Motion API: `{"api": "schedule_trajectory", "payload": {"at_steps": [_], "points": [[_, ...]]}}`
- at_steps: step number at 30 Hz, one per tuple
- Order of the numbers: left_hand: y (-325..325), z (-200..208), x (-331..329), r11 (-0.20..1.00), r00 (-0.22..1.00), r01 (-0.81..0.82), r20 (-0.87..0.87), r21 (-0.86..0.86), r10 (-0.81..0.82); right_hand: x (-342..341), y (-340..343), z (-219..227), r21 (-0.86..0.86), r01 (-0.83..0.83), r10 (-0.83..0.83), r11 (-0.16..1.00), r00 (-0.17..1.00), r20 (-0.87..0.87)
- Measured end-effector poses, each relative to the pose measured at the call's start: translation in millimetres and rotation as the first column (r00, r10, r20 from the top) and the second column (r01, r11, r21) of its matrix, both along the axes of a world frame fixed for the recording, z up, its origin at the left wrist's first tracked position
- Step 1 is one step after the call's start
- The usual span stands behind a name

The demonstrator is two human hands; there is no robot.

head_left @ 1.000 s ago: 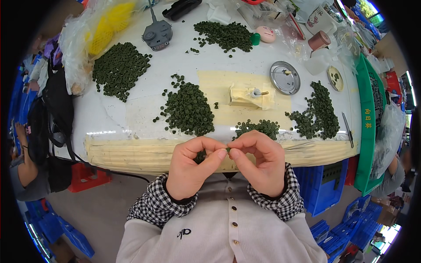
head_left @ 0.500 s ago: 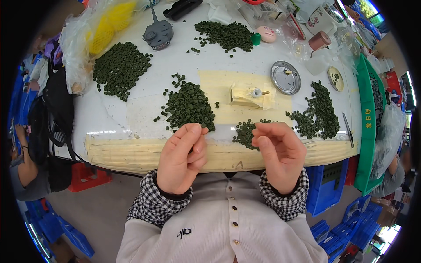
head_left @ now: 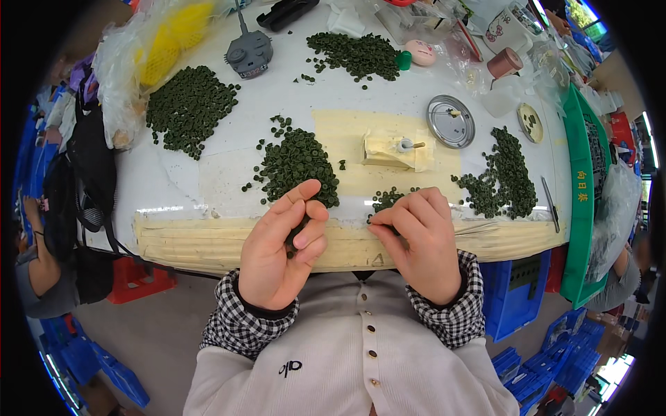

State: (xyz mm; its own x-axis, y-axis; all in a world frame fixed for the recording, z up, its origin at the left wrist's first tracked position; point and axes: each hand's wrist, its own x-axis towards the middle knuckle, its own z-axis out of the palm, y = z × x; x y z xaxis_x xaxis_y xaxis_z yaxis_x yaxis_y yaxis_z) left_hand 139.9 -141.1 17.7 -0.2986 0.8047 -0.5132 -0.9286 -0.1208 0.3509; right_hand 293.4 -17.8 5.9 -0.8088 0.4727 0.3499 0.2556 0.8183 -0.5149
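Observation:
Half curled, my left hand (head_left: 281, 246) holds several small dark green round parts (head_left: 297, 234) in its palm, mostly hidden by the fingers. Its thumb and forefinger tips stand apart. My right hand (head_left: 424, 243) pinches at the near edge of a small pile of the same parts (head_left: 386, 200). A dark green bit shows at its fingertips, too small to make out fully. Just beyond my left hand lies a larger heap of these round, wheel-like parts (head_left: 298, 165).
Past the right hand stands a taped block (head_left: 388, 152) with a thin pin sticking out. A round metal lid (head_left: 451, 122), tweezers (head_left: 550, 204), more heaps (head_left: 191, 111) and a grey toy tank turret (head_left: 250, 52) lie around. A green tray (head_left: 579, 201) borders the right side.
My right hand has moved left and down to the small pile, its fingers closing to a pinch. My left hand's forefinger and thumb have parted, showing the dark parts in its palm.

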Motion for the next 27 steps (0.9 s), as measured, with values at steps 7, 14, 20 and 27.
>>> {"api": "schedule_trajectory", "payload": {"at_steps": [7, 14, 20, 27], "points": [[-15.0, -18.2, -0.7, 0.957, 0.980, 0.199, -0.028, 0.212, -0.198, -12.6, -4.3, -0.3, 0.165, -0.014, 0.001, 0.986, 0.996, 0.084], [-10.9, -6.7, 4.5, 0.987, 0.989, 0.146, 0.005, 0.075, -0.146, -4.3, -5.6, 4.8, 0.109, -0.040, 0.027, 0.993, 0.993, 0.118], [-9.5, -6.5, 5.2, 0.986, 0.986, 0.157, -0.059, 0.049, -0.154, 7.3, 3.5, 15.0, 0.143, -0.030, 0.017, 0.989, 0.996, 0.089], [-11.9, -12.7, 6.4, 0.978, 0.981, 0.183, -0.082, 0.103, -0.175, -0.8, -0.5, 17.4, 0.430, -0.273, 0.189, 0.861, 0.955, 0.227]]}}
